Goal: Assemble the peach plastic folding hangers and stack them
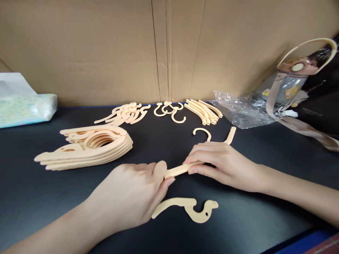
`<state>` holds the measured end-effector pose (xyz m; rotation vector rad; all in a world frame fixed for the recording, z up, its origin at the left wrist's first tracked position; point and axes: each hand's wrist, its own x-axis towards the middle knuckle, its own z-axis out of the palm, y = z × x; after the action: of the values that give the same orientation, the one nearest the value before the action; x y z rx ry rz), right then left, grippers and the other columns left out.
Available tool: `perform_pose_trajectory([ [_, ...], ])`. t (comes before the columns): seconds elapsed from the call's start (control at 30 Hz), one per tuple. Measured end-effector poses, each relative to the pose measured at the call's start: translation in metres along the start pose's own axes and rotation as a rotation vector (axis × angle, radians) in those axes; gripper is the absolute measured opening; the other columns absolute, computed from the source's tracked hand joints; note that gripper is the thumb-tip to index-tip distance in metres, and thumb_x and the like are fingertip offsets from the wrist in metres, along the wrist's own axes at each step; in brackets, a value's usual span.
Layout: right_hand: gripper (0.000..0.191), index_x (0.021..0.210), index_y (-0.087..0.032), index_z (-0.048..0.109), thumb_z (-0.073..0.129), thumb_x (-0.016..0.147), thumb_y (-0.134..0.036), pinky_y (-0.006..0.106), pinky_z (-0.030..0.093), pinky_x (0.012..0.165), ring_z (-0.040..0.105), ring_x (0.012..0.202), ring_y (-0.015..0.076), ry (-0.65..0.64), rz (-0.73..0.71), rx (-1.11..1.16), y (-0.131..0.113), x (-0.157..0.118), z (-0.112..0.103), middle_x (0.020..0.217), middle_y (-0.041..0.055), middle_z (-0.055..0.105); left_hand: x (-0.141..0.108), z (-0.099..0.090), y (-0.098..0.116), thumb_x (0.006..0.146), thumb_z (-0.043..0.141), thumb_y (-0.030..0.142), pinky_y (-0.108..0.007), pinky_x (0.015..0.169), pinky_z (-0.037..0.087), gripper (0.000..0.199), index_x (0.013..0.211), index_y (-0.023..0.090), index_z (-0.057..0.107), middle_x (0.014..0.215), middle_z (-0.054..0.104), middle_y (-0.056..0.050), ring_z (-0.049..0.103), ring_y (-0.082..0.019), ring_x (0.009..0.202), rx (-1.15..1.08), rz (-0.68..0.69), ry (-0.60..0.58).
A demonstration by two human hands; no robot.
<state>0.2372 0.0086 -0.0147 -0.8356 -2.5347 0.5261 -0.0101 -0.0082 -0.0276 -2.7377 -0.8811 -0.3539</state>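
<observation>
Item: slim, flat, cream plastic bar (176,171); was probably best kept level, under steady, even pressure from both ends. Position: spanned the gap between the hands; near end sat within the curled fingers of the left hand (135,194), far part was pinched between thumb and fingertips of the right hand (221,164). Adjunct: curved cream plastic hook (208,134), projected beyond right knuckles; attachment was hidden.

- Your gripped strip (177,171) is pale cream.
- Cream too: the curved piece (193,211) nearest you and your left stack (92,155).
- You have a black tabletop (150,141), tan cardboard (106,53) beyond.
- Far left, your tissue pack (21,110) is speckled pastel yellow and blue.
- Far right: grey bottle (296,83), orange-yellow figures (291,92).
</observation>
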Motion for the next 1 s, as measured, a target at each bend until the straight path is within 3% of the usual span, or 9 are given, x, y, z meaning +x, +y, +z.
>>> perform_pose_trajectory([
  [0.23, 0.018, 0.097, -0.015, 0.067, 0.057, 0.096, -0.031, 0.025, 0.045, 0.071, 0.062, 0.08, 0.013, -0.05, 0.004, 0.007, 0.003, 0.001, -0.008, 0.089, 0.0026, 0.067, 0.0, 0.001, -0.001, 0.1, 0.038, 0.028, -0.031, 0.042, 0.025, 0.024, 0.079, 0.02, 0.046, 0.056, 0.045, 0.005, 0.045, -0.015, 0.042, -0.072, 0.024, 0.094],
  [0.37, 0.026, 0.099, -0.016, 0.068, 0.067, 0.089, -0.04, 0.028, 0.044, 0.075, 0.06, 0.085, 0.016, -0.119, 0.024, -0.045, 0.012, 0.0, -0.024, 0.092, 0.0029, 0.066, 0.002, -0.003, 0.0, 0.096, 0.041, 0.019, -0.031, 0.047, 0.032, 0.016, 0.084, 0.018, 0.05, 0.067, 0.052, 0.002, 0.046, -0.015, 0.054, -0.257, 0.086, 0.046],
  [0.5, 0.035, 0.101, -0.018, 0.069, 0.071, 0.083, -0.047, 0.03, 0.045, 0.084, 0.06, 0.094, 0.0175, -0.2, 0.107, -0.011, 0.022, -0.003, -0.04, 0.099, 0.0032, 0.064, 0.005, -0.007, 0.002, 0.088, 0.041, 0.01, -0.032, 0.059, 0.04, 0.016, 0.082, 0.018, 0.053, 0.075, 0.057, -0.003, 0.047, -0.019, 0.067, -0.413, 0.166, -0.024],
  [0.6, 0.033, 0.097, -0.019, 0.069, 0.071, 0.082, -0.049, 0.03, 0.045, 0.087, 0.06, 0.098, 0.0175, -0.232, 0.143, 0.029, 0.026, -0.004, -0.046, 0.104, 0.0028, 0.062, 0.006, -0.01, 0.003, 0.087, 0.041, 0.007, -0.036, 0.081, 0.045, 0.022, 0.095, 0.016, 0.059, 0.093, 0.063, -0.007, 0.054, -0.023, 0.091, -0.471, 0.191, -0.031],
  [0.67, 0.029, 0.096, -0.02, 0.069, 0.071, 0.084, -0.045, 0.029, 0.045, 0.088, 0.06, 0.099, 0.0172, -0.242, 0.146, 0.028, 0.029, -0.004, -0.048, 0.105, 0.0024, 0.061, 0.005, -0.01, 0.003, 0.089, 0.04, 0.006, -0.037, 0.099, 0.039, 0.029, 0.107, 0.017, 0.06, 0.11, 0.063, -0.008, 0.049, -0.024, 0.114, -0.488, 0.147, -0.004],
  [0.73, 0.026, 0.102, -0.021, 0.069, 0.069, 0.086, -0.041, 0.029, 0.045, 0.09, 0.06, 0.101, 0.017, -0.257, 0.126, 0.017, 0.032, -0.004, -0.048, 0.108, 0.0024, 0.062, 0.004, -0.008, 0.003, 0.09, 0.039, 0.002, -0.038, 0.106, 0.035, 0.036, 0.112, 0.022, 0.061, 0.125, 0.057, -0.007, 0.041, -0.024, 0.127, -0.495, 0.059, 0.01],
  [0.87, 0.029, 0.111, -0.022, 0.066, 0.069, 0.087, -0.038, 0.029, 0.047, 0.091, 0.06, 0.102, 0.0168, -0.224, 0.106, 0.003, 0.039, -0.005, -0.046, 0.112, 0.0032, 0.061, 0.002, -0.001, -0.001, 0.091, 0.037, -0.002, -0.035, 0.096, 0.044, 0.049, 0.115, 0.032, 0.062, 0.14, 0.045, -0.003, 0.046, -0.021, 0.123, -0.527, -0.089, 0.011],
  [1.0, 0.023, 0.109, -0.021, 0.066, 0.068, 0.088, -0.031, 0.029, 0.051, 0.084, 0.061, 0.101, 0.0176, -0.101, 0.16, 0.002, 0.042, -0.005, -0.041, 0.113, 0.0045, 0.062, 0.002, 0.001, -0.004, 0.098, 0.034, 0.008, -0.028, 0.092, 0.046, 0.039, 0.115, 0.032, 0.06, 0.135, 0.052, -0.001, 0.055, -0.016, 0.114, -0.646, -0.181, 0.028],
])
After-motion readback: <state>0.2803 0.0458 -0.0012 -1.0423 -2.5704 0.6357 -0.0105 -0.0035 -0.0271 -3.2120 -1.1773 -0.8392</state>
